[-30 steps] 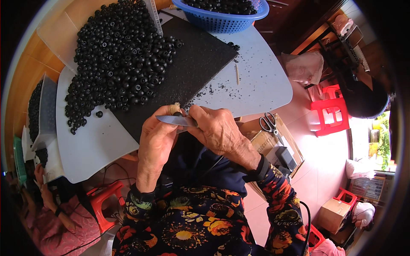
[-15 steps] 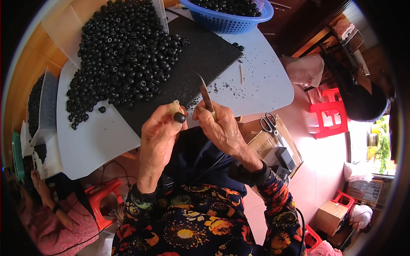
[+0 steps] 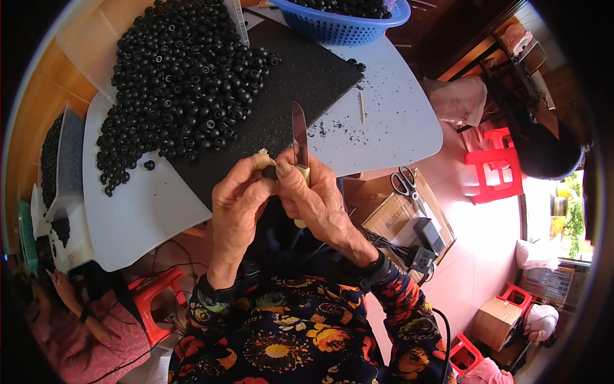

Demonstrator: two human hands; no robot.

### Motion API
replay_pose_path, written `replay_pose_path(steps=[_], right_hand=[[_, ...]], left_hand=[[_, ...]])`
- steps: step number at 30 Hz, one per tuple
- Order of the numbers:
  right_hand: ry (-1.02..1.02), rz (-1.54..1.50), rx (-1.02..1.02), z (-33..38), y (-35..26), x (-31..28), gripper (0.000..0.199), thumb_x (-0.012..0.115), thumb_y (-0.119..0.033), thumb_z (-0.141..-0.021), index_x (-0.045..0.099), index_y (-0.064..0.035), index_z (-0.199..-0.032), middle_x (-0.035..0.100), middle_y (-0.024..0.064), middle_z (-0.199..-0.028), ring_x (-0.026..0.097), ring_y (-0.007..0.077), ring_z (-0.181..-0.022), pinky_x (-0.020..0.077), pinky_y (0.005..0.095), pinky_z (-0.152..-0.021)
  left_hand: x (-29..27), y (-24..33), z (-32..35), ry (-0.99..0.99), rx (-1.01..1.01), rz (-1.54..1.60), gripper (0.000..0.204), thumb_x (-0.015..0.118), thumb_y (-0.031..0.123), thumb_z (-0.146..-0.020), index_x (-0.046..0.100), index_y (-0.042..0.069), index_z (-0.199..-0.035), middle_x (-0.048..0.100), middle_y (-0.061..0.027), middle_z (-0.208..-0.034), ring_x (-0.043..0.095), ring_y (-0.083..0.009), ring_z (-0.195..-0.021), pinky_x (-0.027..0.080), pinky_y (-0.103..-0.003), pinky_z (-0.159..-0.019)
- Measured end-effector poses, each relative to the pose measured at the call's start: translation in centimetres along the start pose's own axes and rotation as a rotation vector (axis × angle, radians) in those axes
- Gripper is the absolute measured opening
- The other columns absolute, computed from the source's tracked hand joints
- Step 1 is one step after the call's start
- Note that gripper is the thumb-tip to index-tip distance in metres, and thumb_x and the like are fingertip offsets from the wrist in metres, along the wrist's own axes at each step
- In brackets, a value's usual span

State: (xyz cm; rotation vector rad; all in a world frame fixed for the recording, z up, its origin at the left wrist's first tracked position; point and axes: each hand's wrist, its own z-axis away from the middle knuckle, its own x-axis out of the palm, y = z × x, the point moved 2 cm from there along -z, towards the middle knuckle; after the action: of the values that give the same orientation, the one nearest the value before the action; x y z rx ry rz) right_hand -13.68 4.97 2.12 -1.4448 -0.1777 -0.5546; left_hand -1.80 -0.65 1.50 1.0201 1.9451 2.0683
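My left hand pinches a small black rounded piece between thumb and forefinger. A beige wrap covers the tip of one of its fingers. Closed around the pale yellow handle of a knife is my right hand, the blade pointing away from me. The right thumb and fingertips meet the black piece from the right and partly hide it. Both hands are just over the near edge of a black mat. A large heap of similar black pieces spreads over its left side and the tabletop.
Black shavings dot the white table, near a thin pale stick. A blue basket of black pieces stands at the far edge. To the right, scissors lie on a cardboard box. Another person's hand shows lower left.
My right hand has moved left until its fingers touch the black piece. The knife blade has swung more upright. My left hand still pinches the piece.
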Motion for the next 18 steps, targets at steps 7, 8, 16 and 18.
replay_pose_path(steps=[7, 8, 16, 18], right_hand=[[-0.019, -0.206, 0.078, 0.1, 0.3, -0.3, 0.019, 0.05, -0.023, -0.096, 0.05, -0.0045, -0.092, 0.044, -0.0061, -0.063, 0.035, -0.0007, -0.049, 0.0274, 0.0144, -0.043], [0.001, -0.183, 0.044, 0.2, 0.1, -0.2, 0.02, 0.051, -0.023, -0.096, 0.051, -0.0042, -0.091, 0.044, -0.0061, -0.063, 0.035, -0.0005, -0.049, 0.0276, 0.0148, -0.043], [0.01, -0.031, 0.053, -0.2, 0.1, -0.8, 0.024, 0.056, -0.025, -0.093, 0.052, -0.0021, -0.088, 0.047, -0.0044, -0.065, 0.04, 0.0027, -0.058, 0.0332, 0.0193, -0.05], [0.064, -0.013, 0.054, -0.1, 0.1, -0.8, 0.023, 0.056, -0.024, -0.092, 0.052, -0.002, -0.089, 0.047, -0.0042, -0.065, 0.04, 0.0032, -0.058, 0.0333, 0.0197, -0.05]], left_hand=[[0.1, -0.3, -0.3, -0.034, -0.033, 0.112, 0.026, 0.056, 0.003, -0.088, 0.056, -0.004, -0.112, 0.056, -0.0015, -0.094, 0.053, -0.0079, -0.087, 0.047, -0.024, -0.083], [0.1, -0.3, -0.4, -0.035, -0.026, 0.122, 0.027, 0.056, 0.004, -0.088, 0.055, -0.004, -0.113, 0.057, -0.0019, -0.094, 0.054, -0.0083, -0.087, 0.047, -0.025, -0.084], [0.3, -0.2, -0.3, -0.044, 0.011, 0.074, 0.026, 0.055, 0.004, -0.089, 0.054, -0.004, -0.113, 0.057, -0.002, -0.093, 0.055, -0.0082, -0.086, 0.049, -0.025, -0.083], [0.2, -0.3, -0.3, -0.045, 0.022, 0.072, 0.025, 0.056, 0.004, -0.089, 0.055, -0.004, -0.113, 0.057, -0.0019, -0.094, 0.055, -0.0082, -0.087, 0.049, -0.025, -0.082]])
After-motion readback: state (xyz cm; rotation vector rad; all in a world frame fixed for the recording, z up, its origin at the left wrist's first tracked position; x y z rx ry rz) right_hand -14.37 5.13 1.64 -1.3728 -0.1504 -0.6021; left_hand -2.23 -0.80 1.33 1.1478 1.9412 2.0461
